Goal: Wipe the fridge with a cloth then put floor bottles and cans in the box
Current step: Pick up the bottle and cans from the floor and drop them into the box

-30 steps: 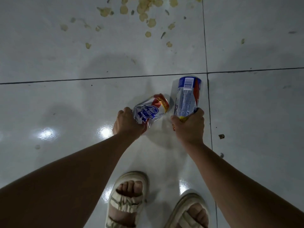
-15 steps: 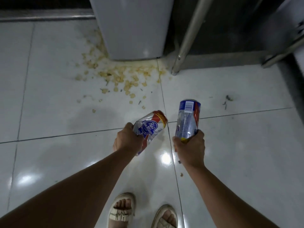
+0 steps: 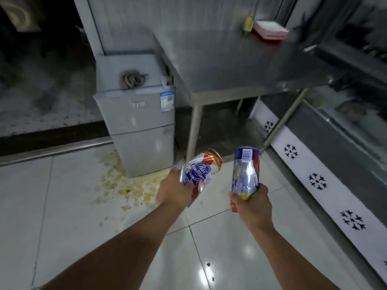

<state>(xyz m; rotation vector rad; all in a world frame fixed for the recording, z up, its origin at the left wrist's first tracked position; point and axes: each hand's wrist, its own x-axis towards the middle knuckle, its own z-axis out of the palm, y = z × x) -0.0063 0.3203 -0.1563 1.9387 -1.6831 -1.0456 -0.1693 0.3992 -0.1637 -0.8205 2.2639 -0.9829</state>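
Fingers (image 3: pixel 236 198) wrapped round upright can's (image 3: pixel 245 170) base, crushed can (image 3: pixel 199 172) likewise

I see crumbs (image 3: pixel 123 188) scattered on the tiled floor (image 3: pixel 230 258) at centre left, and a steel table (image 3: pixel 240 63) at upper right.

White tile floor (image 3: pixel 62 206): scattered crumbs (image 3: pixel 117 187) by small fridge (image 3: pixel 138 126); steel table (image 3: pixel 240 59) stands beside

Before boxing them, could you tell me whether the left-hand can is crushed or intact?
Crushed: the can in the left hand is creased and dented.
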